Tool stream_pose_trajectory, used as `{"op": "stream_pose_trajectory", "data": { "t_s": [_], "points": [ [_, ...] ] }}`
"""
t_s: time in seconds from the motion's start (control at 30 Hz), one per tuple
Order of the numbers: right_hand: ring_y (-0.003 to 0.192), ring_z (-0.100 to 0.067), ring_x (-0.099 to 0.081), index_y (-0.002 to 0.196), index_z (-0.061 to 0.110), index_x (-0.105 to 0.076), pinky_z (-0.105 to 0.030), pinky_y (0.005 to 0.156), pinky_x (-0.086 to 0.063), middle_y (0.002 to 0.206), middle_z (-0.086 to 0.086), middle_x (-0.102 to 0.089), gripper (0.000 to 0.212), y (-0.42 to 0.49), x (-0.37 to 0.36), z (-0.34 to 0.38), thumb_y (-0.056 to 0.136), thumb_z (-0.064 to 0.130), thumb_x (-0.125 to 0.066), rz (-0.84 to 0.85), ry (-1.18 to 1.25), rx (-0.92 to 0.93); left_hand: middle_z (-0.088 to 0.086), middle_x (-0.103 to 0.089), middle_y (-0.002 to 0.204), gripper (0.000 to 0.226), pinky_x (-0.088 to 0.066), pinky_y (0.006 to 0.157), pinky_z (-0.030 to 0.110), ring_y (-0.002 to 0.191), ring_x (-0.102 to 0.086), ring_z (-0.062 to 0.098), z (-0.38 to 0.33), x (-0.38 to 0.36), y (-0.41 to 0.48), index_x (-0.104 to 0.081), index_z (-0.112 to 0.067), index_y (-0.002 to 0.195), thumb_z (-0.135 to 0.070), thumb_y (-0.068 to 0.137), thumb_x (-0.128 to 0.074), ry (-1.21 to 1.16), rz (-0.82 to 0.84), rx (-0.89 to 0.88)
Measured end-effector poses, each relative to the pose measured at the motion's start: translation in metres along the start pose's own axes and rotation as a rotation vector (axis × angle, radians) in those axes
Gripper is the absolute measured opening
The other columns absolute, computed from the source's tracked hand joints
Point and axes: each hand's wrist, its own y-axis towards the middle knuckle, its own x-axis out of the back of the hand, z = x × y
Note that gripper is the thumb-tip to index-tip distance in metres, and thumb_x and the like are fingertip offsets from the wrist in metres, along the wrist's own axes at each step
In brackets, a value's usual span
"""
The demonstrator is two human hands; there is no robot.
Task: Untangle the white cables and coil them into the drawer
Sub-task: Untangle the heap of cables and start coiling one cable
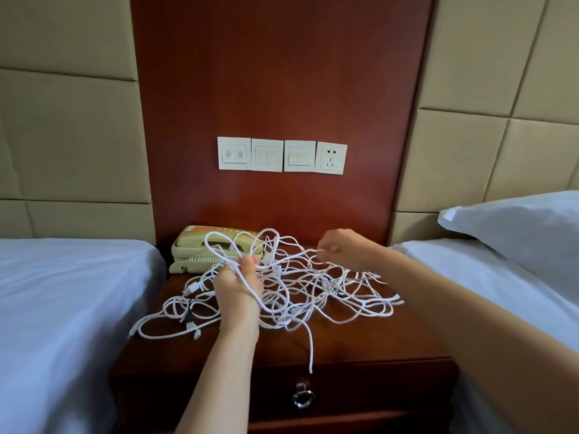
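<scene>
left hand [238, 292] fingers curled round a bundle of white cables [291, 286] (strands loop above the fist). right hand [341, 249] pinches one strand. tangle lies on nightstand [360, 339], just right of telephone [200, 249]; drawer [360, 389] closed below.

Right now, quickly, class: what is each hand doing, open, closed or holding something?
Left hand: closed round a bunch of the white cables.
Right hand: pinching one strand of the white cables.
</scene>
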Motion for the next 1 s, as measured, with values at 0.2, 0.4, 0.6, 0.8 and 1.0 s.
{"op": "stream_pose_trajectory", "data": {
  "t_s": [0.2, 0.4, 0.6, 0.8, 1.0],
  "points": [
    [0.052, -0.008, -0.058, 0.092, 0.018, -0.058, -0.021, 0.054, -0.049, 0.064, 0.004, -0.059, 0.014, -0.004, -0.006, -0.012, 0.095, 0.007, -0.049, -0.103, 0.257, -0.081, 0.006, -0.047, 0.059, 0.031, -0.028, 0.048, 0.026, 0.04, -0.039, 0.014, 0.001, 0.012, 0.011, -0.054, -0.01, 0.069, -0.019, 0.098, -0.047, -0.164, -0.125, 0.154],
    [0.047, -0.012, -0.04, 0.075, 0.007, -0.065, -0.018, 0.042, -0.034, 0.06, -0.003, -0.055, 0.023, -0.009, 0.016, -0.026, 0.094, 0.015, -0.054, -0.039, 0.352, -0.244, 0.004, -0.046, 0.057, 0.029, -0.029, 0.048, 0.025, 0.036, -0.037, 0.008, 0.003, 0.025, 0.014, -0.056, -0.012, 0.072, -0.018, 0.098, -0.046, -0.171, -0.147, 0.156],
    [0.038, -0.007, -0.029, 0.078, 0.009, -0.056, -0.017, 0.036, -0.023, 0.054, 0.0, -0.04, 0.024, -0.006, 0.03, 0.006, 0.098, 0.018, -0.046, -0.069, 0.694, -0.27, 0.028, -0.059, 0.073, 0.032, -0.047, 0.062, 0.043, 0.057, -0.047, 0.039, 0.003, 0.017, 0.013, -0.066, -0.003, 0.08, -0.024, 0.097, -0.049, 0.006, -0.09, 0.108],
    [0.045, -0.006, -0.033, 0.082, 0.012, -0.073, -0.017, 0.044, -0.03, 0.053, 0.006, -0.045, 0.016, -0.009, 0.016, 0.057, 0.09, 0.019, -0.06, 0.126, 0.384, 0.012, -0.005, -0.048, 0.035, 0.028, -0.034, 0.049, 0.026, 0.032, -0.043, 0.006, -0.004, -0.005, -0.014, -0.053, -0.017, 0.064, -0.015, 0.091, -0.058, 0.014, 0.106, 0.04],
    [0.049, -0.012, -0.035, 0.078, -0.009, -0.061, -0.024, 0.047, -0.032, 0.059, -0.007, -0.043, 0.032, -0.003, 0.005, 0.07, 0.091, 0.021, -0.059, 0.039, 0.387, 0.087, -0.007, -0.042, 0.033, 0.029, -0.031, 0.045, 0.024, 0.031, -0.038, 0.006, -0.004, -0.008, -0.012, -0.054, -0.018, 0.063, -0.015, 0.092, -0.056, 0.049, 0.244, 0.01]
  ]
}}
